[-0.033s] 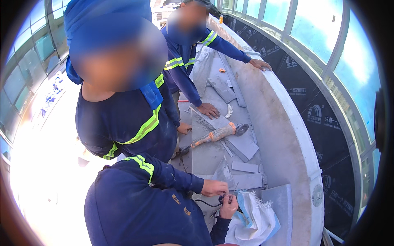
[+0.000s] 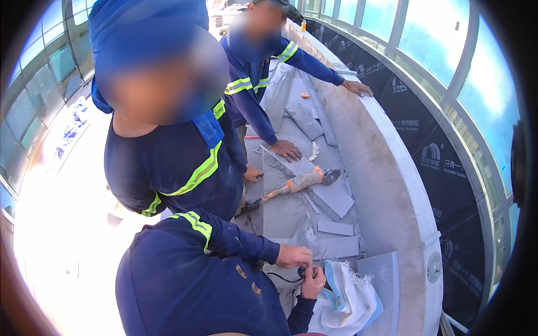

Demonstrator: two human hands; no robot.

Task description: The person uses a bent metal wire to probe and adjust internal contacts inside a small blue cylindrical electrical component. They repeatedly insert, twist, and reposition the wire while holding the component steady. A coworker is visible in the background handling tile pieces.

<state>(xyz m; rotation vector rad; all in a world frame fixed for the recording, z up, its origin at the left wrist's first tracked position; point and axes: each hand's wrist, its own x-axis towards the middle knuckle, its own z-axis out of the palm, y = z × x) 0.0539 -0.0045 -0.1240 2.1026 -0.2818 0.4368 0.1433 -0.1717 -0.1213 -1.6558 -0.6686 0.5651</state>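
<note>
A frayed white sack [image 2: 353, 299], its inside hidden, lies just right of the grip, beside a grey panel [image 2: 386, 285]. Ahead, along a curved wall [image 2: 381, 179], lie tiles [image 2: 335, 227] and a grinder [image 2: 302, 183]. The right hand [image 2: 312, 283] grasps a dark cable end [image 2: 302, 272]; the left hand [image 2: 294, 256] bends over it, its hold unclear. Black cable [image 2: 283, 278] trails left from the grip.

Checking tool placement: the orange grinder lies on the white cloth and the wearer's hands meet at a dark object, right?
Not quite: the head view shows the orange grinder among grey slabs, not on the white cloth. The left hand and right hand do meet at a dark object.
</note>
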